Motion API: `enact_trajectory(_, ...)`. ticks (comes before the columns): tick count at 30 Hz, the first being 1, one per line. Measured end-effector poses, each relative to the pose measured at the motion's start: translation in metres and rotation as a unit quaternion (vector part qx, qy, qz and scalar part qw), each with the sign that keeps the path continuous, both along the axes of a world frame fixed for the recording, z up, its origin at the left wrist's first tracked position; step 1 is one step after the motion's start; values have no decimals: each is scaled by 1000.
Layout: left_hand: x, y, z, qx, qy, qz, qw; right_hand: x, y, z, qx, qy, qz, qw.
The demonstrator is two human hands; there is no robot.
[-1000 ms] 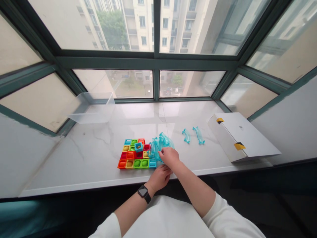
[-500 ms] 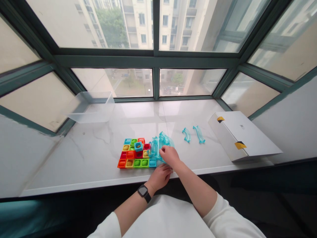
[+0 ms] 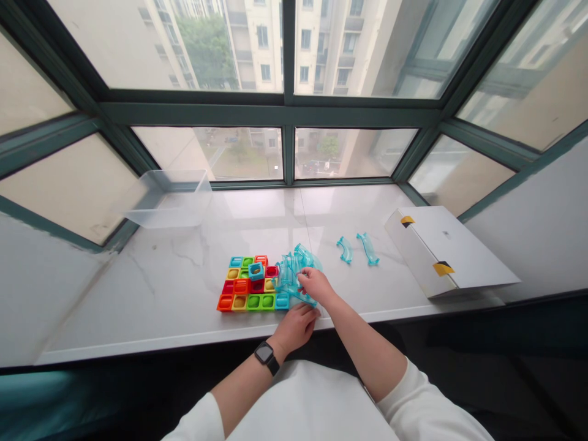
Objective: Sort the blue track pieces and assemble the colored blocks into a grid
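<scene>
A heap of clear blue plastic track pieces (image 3: 288,274) lies on the white sill. My right hand (image 3: 315,285) reaches into its right side, thumb and fingertips pinched on one of the pieces; the fingers partly cover it. Below the heap, my left hand (image 3: 298,323) rests at the sill's front edge, palm down with fingers laid out to the right, and nothing shows in it. Touching the heap's left side are rows of coloured square blocks (image 3: 254,302) in red, orange, yellow, green and blue. One blue block (image 3: 256,271) sits tilted on top of the others.
Two curved clear blue track pieces (image 3: 368,249) lie apart to the right of the heap. A clear plastic bin (image 3: 169,218) stands at the back left. A white box (image 3: 463,245) with yellow-and-black tabs is on the right. Dark green window frames (image 3: 271,114) rise behind the sill.
My right hand has shifted slightly within the heap, and the track pieces beside its fingers have moved; one now shows along the heap's front. My left hand stays in place.
</scene>
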State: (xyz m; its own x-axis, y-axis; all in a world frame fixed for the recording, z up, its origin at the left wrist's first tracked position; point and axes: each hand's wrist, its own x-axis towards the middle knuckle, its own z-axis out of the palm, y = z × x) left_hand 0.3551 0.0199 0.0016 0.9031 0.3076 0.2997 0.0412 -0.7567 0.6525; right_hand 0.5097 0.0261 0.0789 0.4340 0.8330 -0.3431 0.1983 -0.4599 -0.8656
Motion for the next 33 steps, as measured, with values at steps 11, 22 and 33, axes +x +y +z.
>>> enact_trajectory(11, 0, 0, -3, -6, 3, 3, 1000, -1, -6, 4, 5, 63, -18, 998)
enact_trajectory(22, 0, -1, 2, -18, 10, 11, 1000, -6, -25, 13, -2, -242, 92, 966)
enact_trajectory(33, -1, -1, 0, 10, 37, 14, 999, 4, -46, 13, 20, -257, 99, 961)
